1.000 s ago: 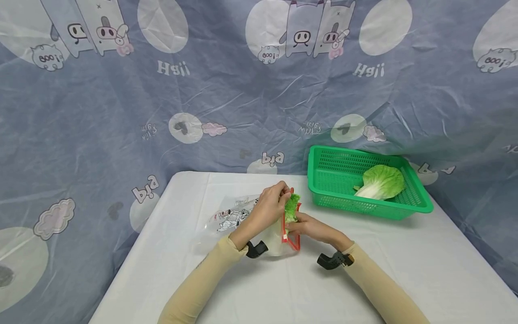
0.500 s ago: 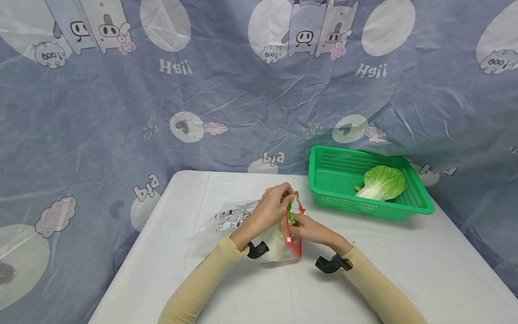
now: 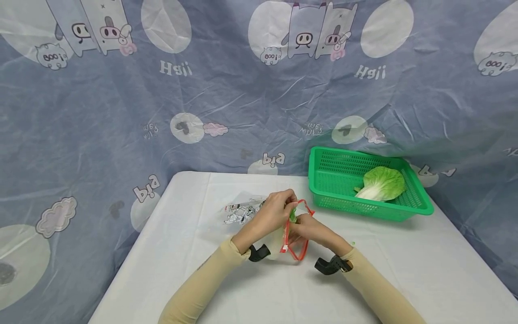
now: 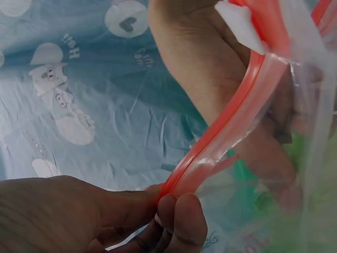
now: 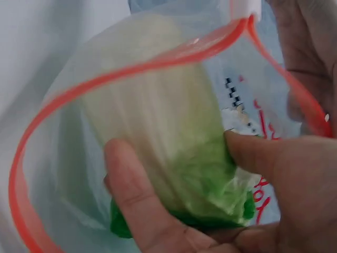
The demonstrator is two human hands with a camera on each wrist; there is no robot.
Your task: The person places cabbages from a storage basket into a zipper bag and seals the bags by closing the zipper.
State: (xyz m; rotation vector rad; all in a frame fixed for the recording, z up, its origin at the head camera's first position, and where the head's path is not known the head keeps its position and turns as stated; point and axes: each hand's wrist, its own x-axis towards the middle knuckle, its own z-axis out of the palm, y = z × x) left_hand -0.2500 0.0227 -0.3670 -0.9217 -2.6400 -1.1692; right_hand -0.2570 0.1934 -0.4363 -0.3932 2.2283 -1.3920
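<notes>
A clear zip bag [image 3: 243, 215] with printed drawings lies on its side, its red zip rim [image 5: 131, 70] facing right and standing wide. Thumb and fingers of my left hand [image 3: 276, 211] pinch that rim, as the left wrist view also shows. My right hand [image 3: 314, 230] reaches into the bag's mouth. Inside, its thumb and fingers grip the leafy end of a napa cabbage [image 5: 158, 116], pale stem end deeper in the bag. A white slider [image 3: 284, 248] sits on the rim's near side. In the head view most of the cabbage is hidden.
A green plastic basket [image 3: 368, 204] stands at the back right of the white table [image 3: 251, 292], holding a cabbage leaf [image 3: 382, 183]. One small green scrap [image 3: 353, 243] lies by the right wrist. A printed grey-blue curtain [image 3: 226, 90] hangs behind.
The bag's mouth has shifted slightly right and spread wider. My right hand has pushed the cabbage deeper, so less green shows. The left hand has come slightly down and right, still pinching the rim.
</notes>
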